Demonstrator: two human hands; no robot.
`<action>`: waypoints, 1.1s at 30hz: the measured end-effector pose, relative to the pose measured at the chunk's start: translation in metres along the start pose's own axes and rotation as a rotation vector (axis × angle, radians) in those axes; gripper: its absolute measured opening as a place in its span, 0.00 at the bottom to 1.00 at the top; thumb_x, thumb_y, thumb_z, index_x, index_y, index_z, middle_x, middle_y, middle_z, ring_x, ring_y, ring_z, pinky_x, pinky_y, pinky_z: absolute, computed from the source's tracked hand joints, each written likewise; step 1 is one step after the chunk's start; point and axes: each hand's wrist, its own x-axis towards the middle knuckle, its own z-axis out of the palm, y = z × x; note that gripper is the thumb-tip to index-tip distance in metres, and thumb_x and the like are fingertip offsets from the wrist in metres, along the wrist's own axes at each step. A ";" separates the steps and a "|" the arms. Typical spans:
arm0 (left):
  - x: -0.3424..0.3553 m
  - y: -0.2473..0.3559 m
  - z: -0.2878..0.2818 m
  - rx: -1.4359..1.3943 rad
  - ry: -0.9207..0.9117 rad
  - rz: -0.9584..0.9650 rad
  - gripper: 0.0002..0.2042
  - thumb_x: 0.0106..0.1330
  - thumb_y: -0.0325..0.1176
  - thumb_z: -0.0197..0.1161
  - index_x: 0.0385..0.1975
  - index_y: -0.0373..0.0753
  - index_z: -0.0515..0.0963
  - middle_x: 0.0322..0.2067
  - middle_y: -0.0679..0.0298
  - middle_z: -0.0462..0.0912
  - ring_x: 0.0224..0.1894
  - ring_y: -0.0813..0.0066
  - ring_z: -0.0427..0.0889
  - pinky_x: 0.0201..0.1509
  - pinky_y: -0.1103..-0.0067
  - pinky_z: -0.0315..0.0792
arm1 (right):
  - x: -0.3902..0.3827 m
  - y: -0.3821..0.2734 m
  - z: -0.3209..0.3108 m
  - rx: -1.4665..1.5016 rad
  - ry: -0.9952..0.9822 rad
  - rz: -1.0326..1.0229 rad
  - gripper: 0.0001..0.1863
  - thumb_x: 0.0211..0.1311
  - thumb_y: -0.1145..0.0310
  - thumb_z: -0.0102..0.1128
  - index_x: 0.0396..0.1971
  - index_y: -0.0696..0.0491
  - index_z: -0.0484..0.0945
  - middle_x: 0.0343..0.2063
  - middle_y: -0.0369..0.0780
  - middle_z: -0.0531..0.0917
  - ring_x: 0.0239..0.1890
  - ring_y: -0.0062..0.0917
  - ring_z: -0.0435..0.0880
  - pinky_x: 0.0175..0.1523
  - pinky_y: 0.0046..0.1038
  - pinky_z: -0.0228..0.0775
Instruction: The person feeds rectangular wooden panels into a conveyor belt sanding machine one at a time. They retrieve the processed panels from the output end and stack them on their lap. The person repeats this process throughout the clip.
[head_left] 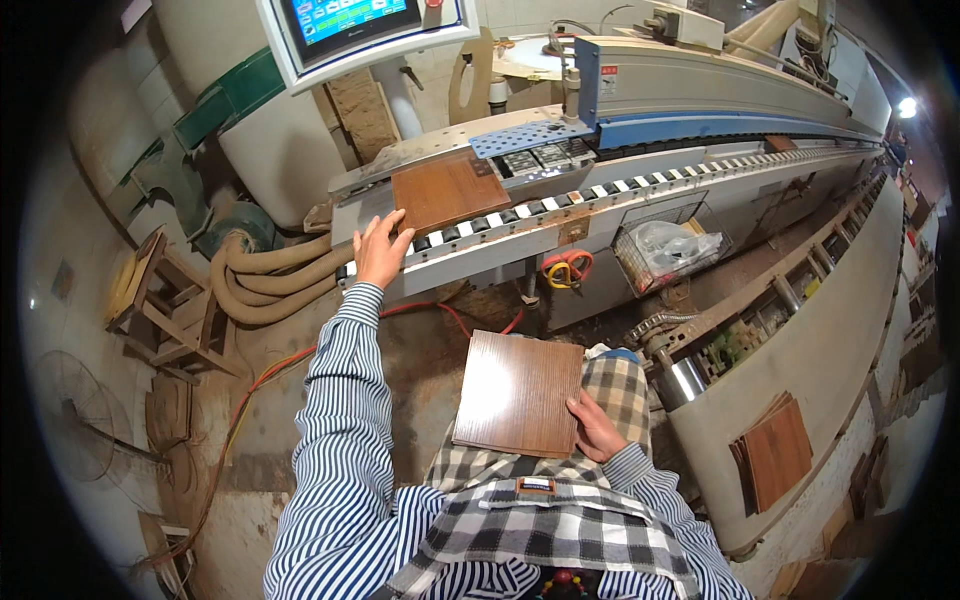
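A brown wood-grain board lies flat on the infeed of a long edge-processing machine, beside its roller track. At this board's near left corner, my left hand rests with fingers spread, fingertips touching its edge. Over my lap is a second brown wood-grain board, possibly more than one stacked, shining on its left side. My right hand grips it at the right edge, thumb on top and the other fingers hidden beneath.
A control screen stands above the infeed. Yellow-and-red-handled scissors hang below the track, left of a wire basket with clear plastic. At right, stacked boards lie on a conveyor belt. Hoses and a wooden stool stand left.
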 end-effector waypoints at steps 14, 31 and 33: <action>0.031 0.082 0.035 0.078 -0.079 0.089 0.23 0.65 0.48 0.55 0.57 0.46 0.69 0.50 0.59 0.78 0.67 0.54 0.56 0.70 0.52 0.38 | -0.004 -0.007 0.002 0.032 -0.039 0.008 0.36 0.69 0.63 0.48 0.69 0.50 0.39 0.66 0.42 0.55 0.65 0.29 0.59 0.67 0.34 0.59; 0.059 0.171 0.111 -0.267 -0.095 0.251 0.29 0.66 0.35 0.53 0.65 0.42 0.53 0.58 0.53 0.69 0.66 0.53 0.58 0.70 0.56 0.45 | 0.000 -0.003 -0.008 0.137 -0.084 -0.005 0.31 0.72 0.63 0.40 0.69 0.51 0.40 0.66 0.41 0.56 0.65 0.27 0.62 0.65 0.33 0.63; 0.041 0.166 0.107 -0.329 -0.050 0.338 0.27 0.66 0.35 0.53 0.64 0.42 0.56 0.58 0.52 0.70 0.66 0.53 0.58 0.69 0.58 0.47 | 0.001 -0.003 -0.009 0.167 -0.120 -0.028 0.30 0.73 0.63 0.37 0.69 0.51 0.41 0.66 0.42 0.56 0.65 0.28 0.62 0.65 0.33 0.63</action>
